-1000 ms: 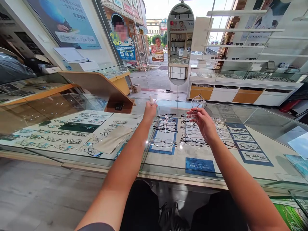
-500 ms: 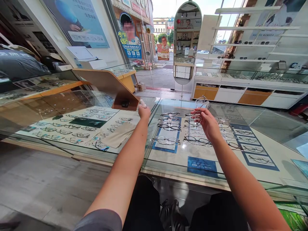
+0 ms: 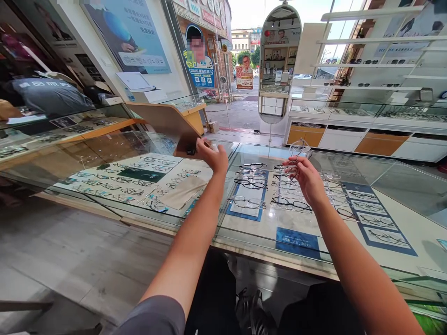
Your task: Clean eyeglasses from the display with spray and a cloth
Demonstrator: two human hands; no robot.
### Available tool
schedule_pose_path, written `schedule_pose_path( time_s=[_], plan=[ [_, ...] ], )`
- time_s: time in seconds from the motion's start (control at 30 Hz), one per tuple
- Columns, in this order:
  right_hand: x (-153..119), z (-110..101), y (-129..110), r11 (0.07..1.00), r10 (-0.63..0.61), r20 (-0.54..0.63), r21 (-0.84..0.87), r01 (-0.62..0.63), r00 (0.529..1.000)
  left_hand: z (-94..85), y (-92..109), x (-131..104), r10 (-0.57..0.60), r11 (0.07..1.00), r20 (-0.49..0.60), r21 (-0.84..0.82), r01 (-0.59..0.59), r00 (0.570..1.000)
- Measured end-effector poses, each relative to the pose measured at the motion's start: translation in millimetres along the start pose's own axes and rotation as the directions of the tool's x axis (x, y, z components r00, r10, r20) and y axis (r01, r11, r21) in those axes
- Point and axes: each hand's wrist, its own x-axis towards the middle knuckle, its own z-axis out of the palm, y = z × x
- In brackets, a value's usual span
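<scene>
rows of glasses [image 3: 251, 183] lie inside the desk [image 3: 249, 237]. above it, the right hand [image 3: 307, 176] pinches raised clear glasses [image 3: 300, 148]; the left hand [image 3: 215, 157], around a small white object [image 3: 214, 147], is at the brown board [image 3: 167, 121], contact unclear.

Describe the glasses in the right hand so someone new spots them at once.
Find the long glass display counter crossing the picture. Over its right section, the right hand holds up thin-rimmed glasses with see-through lenses. Unlike the pairs laid out in rows below, these are off the display and raised in the air.
</scene>
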Motion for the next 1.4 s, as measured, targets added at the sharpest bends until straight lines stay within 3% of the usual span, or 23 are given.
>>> schedule_pose_path(
  time_s=[0.07, 0.13, 0.2, 0.27, 0.33, 0.4, 0.43, 0.5, 0.53, 0.6, 0.8, 1.13, 1.4],
  plan=[
    [0, -2, 1, 1.000, 0.003, -0.003, -0.003, -0.003, 1.000, -21.7, 22, -7, 0.105, 0.992, -0.018, -0.066, -0.106, 0.994],
    [1, -3, 2, 1.000, 0.006, -0.007, -0.001, -0.006, 1.000, -51.2, 36, -12, 0.207, 0.974, 0.084, -0.107, -0.198, 0.975],
    [1, -4, 3, 1.000, 0.002, -0.010, 0.009, -0.002, 1.000, -86.5, 34, -11, 0.331, 0.943, 0.266, -0.116, -0.311, 0.905],
    [2, -4, 3, 1.000, -0.002, -0.011, 0.021, 0.002, 1.000, -124.1, 16, -2, 0.362, 0.917, 0.417, 0.003, -0.400, 0.834],
    [2, -4, 3, 1.000, -0.003, -0.007, 0.030, 0.003, 1.000, -160.2, -15, 13, 0.249, 0.862, 0.472, 0.291, -0.416, 0.846],
    [2, -3, 4, 0.999, 0.004, -0.002, 0.032, -0.004, 1.000, -191.0, -49, 30, 0.005, 0.730, 0.444, 0.611, -0.306, 0.896],
    [2, -3, 5, 1.000, 0.009, 0.002, 0.029, -0.009, 1.000, -203.6, -65, 37, -0.141, 0.644, 0.433, 0.723, -0.250, 0.890],
    [2, -3, 7, 1.000, 0.021, 0.012, 0.020, -0.021, 1.000, -221.7, -90, 46, -0.400, 0.526, 0.483, 0.817, -0.237, 0.779],
    [2, -3, 7, 1.000, 0.024, 0.015, 0.014, -0.024, 1.000, -227.4, -99, 49, -0.448, 0.497, 0.487, 0.833, -0.243, 0.750],
    [2, -4, 9, 1.000, 0.023, 0.013, 0.002, -0.023, 1.000, -232.6, -109, 52, -0.512, 0.455, 0.482, 0.854, -0.252, 0.711],
    [3, -6, 11, 1.000, 0.024, 0.002, -0.018, -0.024, 1.000, -224.1, -119, 59, -0.562, 0.398, 0.450, 0.883, -0.250, 0.694],
    [2, -5, 14, 0.999, 0.022, 0.027, -0.039, -0.020, 0.999, -192.3, -133, 85, -0.548, 0.433, 0.526, 0.843, -0.318, 0.650],
    [2, -6, 16, 0.998, 0.025, 0.047, -0.058, -0.022, 0.999, -178.1, -138, 90, -0.526, 0.482, 0.621, 0.780, -0.398, 0.580]
  ],
)
